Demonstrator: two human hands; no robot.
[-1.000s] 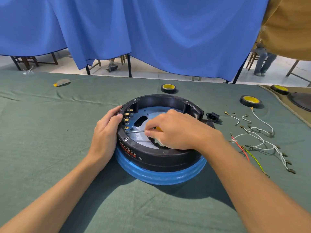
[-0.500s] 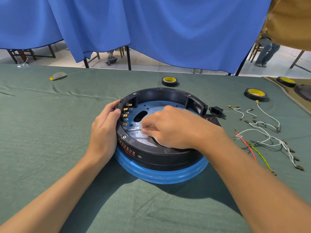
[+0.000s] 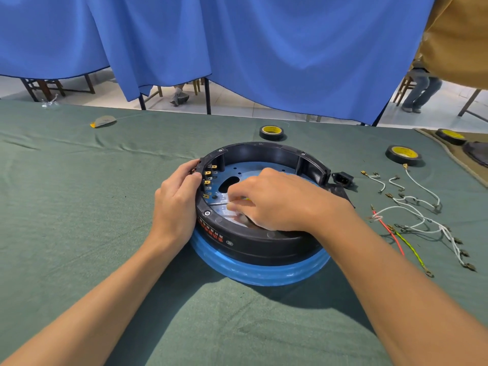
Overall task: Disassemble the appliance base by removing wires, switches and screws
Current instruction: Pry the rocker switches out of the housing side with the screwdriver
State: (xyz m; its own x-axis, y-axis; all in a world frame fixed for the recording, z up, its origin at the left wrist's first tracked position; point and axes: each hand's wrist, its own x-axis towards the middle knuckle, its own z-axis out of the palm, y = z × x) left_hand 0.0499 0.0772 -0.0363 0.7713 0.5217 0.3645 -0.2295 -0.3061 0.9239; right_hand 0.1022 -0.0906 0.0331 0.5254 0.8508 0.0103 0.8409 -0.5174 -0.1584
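The right hand (image 3: 280,199) reaches down into the open base, fingertips pinched tight round a thin silver screwdriver shaft (image 3: 219,203), with a glimpse of yellow handle under the fingers. The shaft lies nearly flat, its tip pointing left toward the inner wall. The left hand (image 3: 175,204) grips the left rim of the round black plastic appliance base (image 3: 264,241), fingers curled over the edge beside a column of brass spade terminals (image 3: 207,182).

The base sits mid-table on the green cloth-covered table (image 3: 79,207), with a blue ribbed ring (image 3: 250,270) under it and a pale blue metal plate (image 3: 250,167) with an oval hole showing inside. Just right of the base lies a small black power socket (image 3: 343,179). Farther right, loose white, red and yellow-green wires (image 3: 412,220) with metal connectors spread over the cloth. Two rolls of black tape with yellow cores (image 3: 272,132) (image 3: 403,155) lie beyond the base. A blue curtain (image 3: 237,48) hangs behind the table.
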